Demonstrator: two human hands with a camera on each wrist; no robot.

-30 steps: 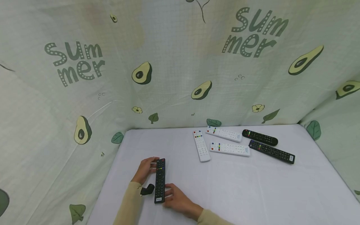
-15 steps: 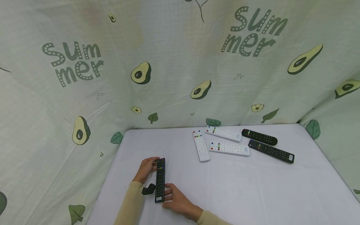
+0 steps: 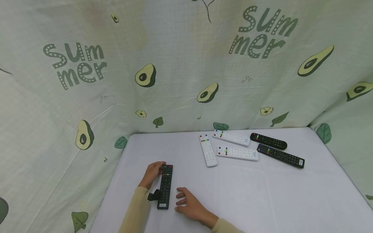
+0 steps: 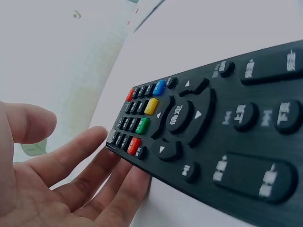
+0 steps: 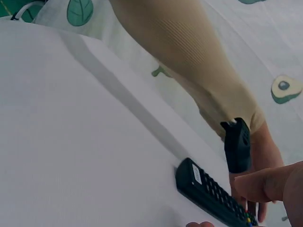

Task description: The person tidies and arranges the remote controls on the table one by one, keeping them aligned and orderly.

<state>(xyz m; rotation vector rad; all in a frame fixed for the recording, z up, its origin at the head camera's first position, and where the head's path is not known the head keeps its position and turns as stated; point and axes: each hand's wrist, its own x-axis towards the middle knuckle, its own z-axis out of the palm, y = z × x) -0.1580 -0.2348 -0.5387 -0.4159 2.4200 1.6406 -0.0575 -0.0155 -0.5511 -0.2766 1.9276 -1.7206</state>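
A black remote control (image 3: 165,187) with colored buttons lies lengthwise on the white table, its labeled end toward me. My left hand (image 3: 152,173) is at its far left edge. In the left wrist view, the left fingers (image 4: 87,187) reach to the remote's edge, fingertips at its side and partly hidden beneath it, while the thumb (image 4: 33,124) stands apart. Just right of the remote, my right hand (image 3: 190,205) has its fingers spread and loosely bent, with a gap to the remote in the head view. Nothing is held in it.
At the back right lie three white remotes, one angled lengthwise (image 3: 208,150), another at the rear (image 3: 231,138), and one in front (image 3: 237,153). Two black remotes (image 3: 268,141) lie beside them. A printed curtain (image 3: 175,48) surrounds the table. A black camera mount (image 3: 154,195) sits on my left wrist.
My right hand has drawn away from the remote, to the right. The remote has turned slightly, its near end shifting left and its far end right. The left hand stays almost in place.
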